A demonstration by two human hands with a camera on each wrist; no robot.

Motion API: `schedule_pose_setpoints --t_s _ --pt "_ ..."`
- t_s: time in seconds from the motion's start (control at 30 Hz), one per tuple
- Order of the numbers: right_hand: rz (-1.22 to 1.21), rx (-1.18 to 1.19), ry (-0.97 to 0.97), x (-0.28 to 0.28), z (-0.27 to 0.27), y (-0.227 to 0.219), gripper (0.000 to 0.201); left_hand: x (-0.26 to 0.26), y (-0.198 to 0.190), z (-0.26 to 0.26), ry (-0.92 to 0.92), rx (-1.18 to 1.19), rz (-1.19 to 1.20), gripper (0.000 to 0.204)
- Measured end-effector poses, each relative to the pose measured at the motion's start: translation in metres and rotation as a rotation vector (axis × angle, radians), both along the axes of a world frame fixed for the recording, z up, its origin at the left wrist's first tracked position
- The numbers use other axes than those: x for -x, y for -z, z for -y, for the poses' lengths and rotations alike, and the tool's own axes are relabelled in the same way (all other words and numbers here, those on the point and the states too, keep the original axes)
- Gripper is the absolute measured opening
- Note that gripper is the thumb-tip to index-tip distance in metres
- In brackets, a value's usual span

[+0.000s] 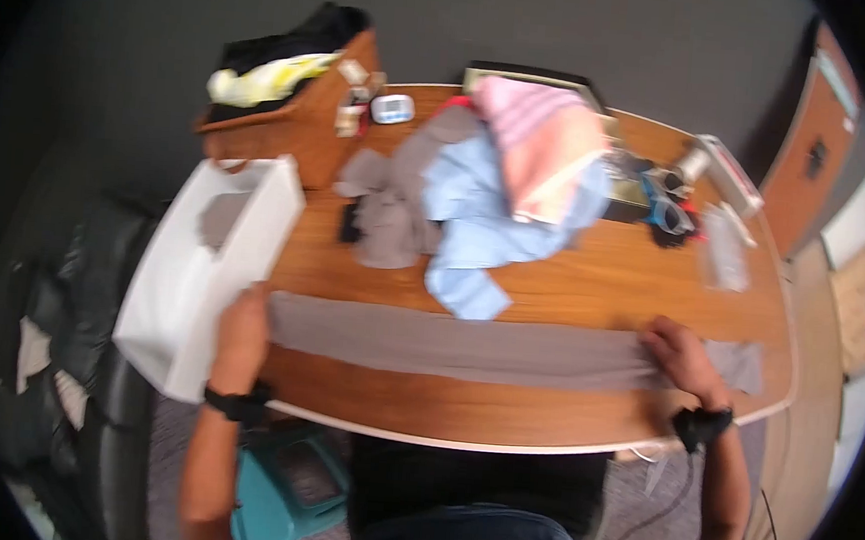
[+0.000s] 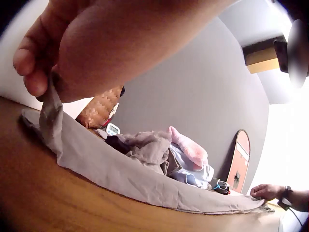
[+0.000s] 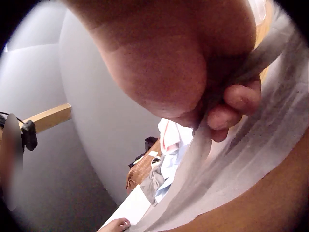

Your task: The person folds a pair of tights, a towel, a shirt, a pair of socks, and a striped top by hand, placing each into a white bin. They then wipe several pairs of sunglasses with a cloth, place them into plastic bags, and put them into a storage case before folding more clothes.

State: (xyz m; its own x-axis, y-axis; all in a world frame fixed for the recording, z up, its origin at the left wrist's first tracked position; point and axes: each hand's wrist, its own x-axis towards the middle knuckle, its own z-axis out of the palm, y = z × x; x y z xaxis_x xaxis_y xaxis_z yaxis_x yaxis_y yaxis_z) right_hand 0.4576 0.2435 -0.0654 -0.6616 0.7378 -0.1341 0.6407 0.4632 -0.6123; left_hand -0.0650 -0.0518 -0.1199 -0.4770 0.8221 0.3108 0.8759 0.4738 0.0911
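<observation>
A long grey-brown cloth (image 1: 457, 347), folded into a narrow strip, stretches along the near side of the wooden table (image 1: 363, 401). At its left end my left hand (image 1: 244, 332) pinches a corner; the left wrist view shows that bit lifted between thumb and fingers (image 2: 35, 82). Toward the other end my right hand (image 1: 682, 360) grips the strip's edge, its fingers (image 3: 224, 113) curled over the fabric in the right wrist view. A short tail of cloth extends past the right hand. Behind the strip lies a light blue garment (image 1: 475, 233), one part reaching close to it.
A white box (image 1: 280, 224) with a grey cloth piece (image 1: 221, 219) inside stands beside my left hand. Behind it is a brown basket (image 1: 338, 108) of clothes. A pink towel (image 1: 537, 137) and crumpled grey cloth (image 1: 386, 222) lie mid-table. Glasses (image 1: 670, 214) sit at back right.
</observation>
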Motion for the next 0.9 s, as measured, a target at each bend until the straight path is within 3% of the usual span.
schedule_pose_setpoints --t_s 0.07,0.1,0.23,0.3,0.37,0.47,0.53,0.57,0.63,0.67,0.77,0.8,0.83,0.9 --pt "0.018 0.015 0.007 -0.001 -0.002 0.002 0.017 0.0 -0.002 -0.004 -0.103 -0.01 0.162 0.028" --pt "0.079 -0.012 0.004 0.0 0.0 0.001 0.018 -0.004 -0.007 -0.007 -0.101 0.072 0.031 0.028" --pt "0.042 -0.144 0.019 -0.02 -0.007 -0.008 0.023 -0.02 -0.012 -0.012 -0.125 0.167 0.027 0.022" --pt "-0.125 -0.222 0.203 -0.052 -0.022 -0.015 0.028 -0.02 -0.007 -0.01 -0.122 0.178 0.031 0.026" --pt "-0.023 -0.226 0.427 -0.096 -0.039 -0.026 0.033 -0.015 -0.002 -0.008 -0.119 0.181 0.033 0.03" --pt "0.121 -0.416 0.564 -0.205 -0.074 0.001 0.046 -0.013 0.003 -0.009 -0.151 0.157 0.016 0.033" --pt "0.475 -0.5 0.843 -0.254 -0.075 0.016 0.059 -0.012 0.002 -0.011 -0.136 0.153 0.055 0.032" --pt "0.478 -0.5 0.854 -0.267 -0.072 0.02 0.059 -0.01 0.003 -0.011 -0.146 0.156 0.08 0.031" --pt "0.414 -0.1 0.905 -0.265 -0.06 0.019 0.063 -0.003 0.007 -0.013 -0.138 0.12 0.05 0.026" --pt "0.348 -0.205 0.89 -0.262 -0.051 0.022 0.054 0.001 0.005 -0.014 -0.117 0.138 0.126 0.023" --pt "0.127 -0.198 0.757 -0.267 -0.052 0.039 0.046 -0.002 -0.006 -0.019 -0.094 0.145 0.286 0.016" --pt "0.168 -0.186 0.74 -0.264 -0.055 0.036 0.036 -0.003 -0.008 -0.021 -0.096 0.126 0.387 0.013" --pt "0.162 -0.186 0.738 -0.256 -0.051 0.029 0.036 -0.001 -0.007 -0.02 -0.098 0.123 0.381 0.013" --pt "-0.086 -0.11 0.833 -0.239 -0.045 0.017 0.027 0.002 -0.003 -0.015 -0.034 0.04 0.436 0.011"
